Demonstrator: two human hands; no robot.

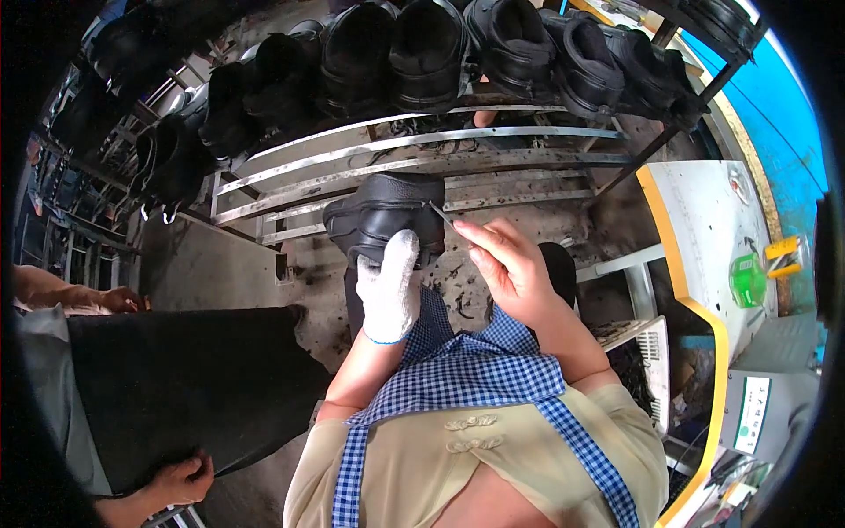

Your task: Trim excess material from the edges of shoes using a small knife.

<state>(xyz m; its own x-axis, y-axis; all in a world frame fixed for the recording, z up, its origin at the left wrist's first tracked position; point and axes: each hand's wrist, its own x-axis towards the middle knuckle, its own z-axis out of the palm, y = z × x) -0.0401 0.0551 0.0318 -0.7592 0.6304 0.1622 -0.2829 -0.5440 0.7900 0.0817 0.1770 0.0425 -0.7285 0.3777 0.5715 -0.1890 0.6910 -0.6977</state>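
A black shoe [387, 216] is held at centre frame, just below the metal rack [422, 163], at 12 o'clock from both hands. Its long axis runs left to right. The gloved left hand [390, 290] is clamped on its near edge and is the closer one. The bare right hand [510, 264] is pinched shut on a thin blade [447, 220], the tip touching the shoe's right end (at 10 o'clock from that hand).

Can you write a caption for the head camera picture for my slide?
Gloved left hand steadies a black shoe while the bare right hand holds a thin blade to it.
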